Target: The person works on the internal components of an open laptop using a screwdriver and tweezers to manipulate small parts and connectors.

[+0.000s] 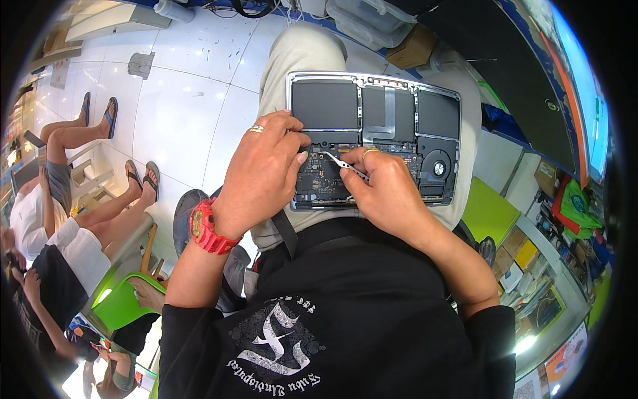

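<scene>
An opened laptop base (389, 120), with dark battery packs and a bare circuit board (319, 176), lies across my lap. My right hand (385, 186) is closed on silver tweezers (352, 170), whose bent tip reaches the upper left part of the board. Over the laptop's left edge rests my left hand (262, 156), fingers curled and thumb close to the forefinger beside the board. Whatever those fingertips pinch, if anything, is too small or hidden to make out. A round fan (438, 167) sits at the base's right side.
People sit at the left, their sandalled feet (151, 174) on the tiled floor. A green chair (126, 306) stands at lower left. Clear plastic boxes (372, 23) and a cardboard box (412, 48) lie beyond my knees. At right is a glass case (541, 306) with goods.
</scene>
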{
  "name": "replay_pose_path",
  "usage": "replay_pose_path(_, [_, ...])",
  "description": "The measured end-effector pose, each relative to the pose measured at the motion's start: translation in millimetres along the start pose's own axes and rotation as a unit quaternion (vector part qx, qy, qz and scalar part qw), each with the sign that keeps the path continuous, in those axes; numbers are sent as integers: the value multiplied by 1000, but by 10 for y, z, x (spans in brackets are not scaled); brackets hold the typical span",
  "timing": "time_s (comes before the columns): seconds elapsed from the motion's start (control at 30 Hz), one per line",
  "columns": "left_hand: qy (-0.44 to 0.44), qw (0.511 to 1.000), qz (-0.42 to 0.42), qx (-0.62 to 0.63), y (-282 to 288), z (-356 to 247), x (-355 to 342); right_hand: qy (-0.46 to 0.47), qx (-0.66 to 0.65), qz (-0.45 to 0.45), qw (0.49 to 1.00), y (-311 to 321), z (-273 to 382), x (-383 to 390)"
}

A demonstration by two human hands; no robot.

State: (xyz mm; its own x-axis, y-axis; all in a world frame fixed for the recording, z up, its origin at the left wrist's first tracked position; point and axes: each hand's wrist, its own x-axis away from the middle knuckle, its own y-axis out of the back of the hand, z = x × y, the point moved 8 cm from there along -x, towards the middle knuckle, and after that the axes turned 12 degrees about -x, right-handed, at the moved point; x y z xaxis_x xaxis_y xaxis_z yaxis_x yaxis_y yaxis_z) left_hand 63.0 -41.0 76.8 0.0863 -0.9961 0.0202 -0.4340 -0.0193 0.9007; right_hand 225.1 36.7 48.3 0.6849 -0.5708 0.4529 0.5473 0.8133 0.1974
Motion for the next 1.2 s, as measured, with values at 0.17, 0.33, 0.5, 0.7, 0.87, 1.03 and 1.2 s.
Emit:
replay_pose_path(0.17, [-1, 1000, 1, -2, 11, -10, -5, 1, 8, 0, 1000, 11, 30, -15])
replay_pose_path(0.33, [4, 1000, 3, 2, 1, 3, -7, -23, -14, 3, 1000, 6, 1, -27])
replay_pose_path(0.5, [8, 1000, 25, 3, -38, 26, 15, -64, -80, 15, 995, -21, -137, -44])
replay_pose_path(0.7, [5, 1000, 13, 0, -17, 8, -1, -79, -72, 22, 994, -11, -165, -52])
replay_pose_path(0.87, [2, 1000, 13, 1, -13, 6, -4, -85, -71, 17, 994, 16, -146, -35])
replay_pose_path(1.03, [5, 999, 35, 3, -36, 28, 9, -79, -50, 21, 995, 22, -105, -35])
replay_pose_path(1.2, [10, 999, 38, 4, -40, 26, 10, -81, -69, 19, 994, 9, -94, -45])
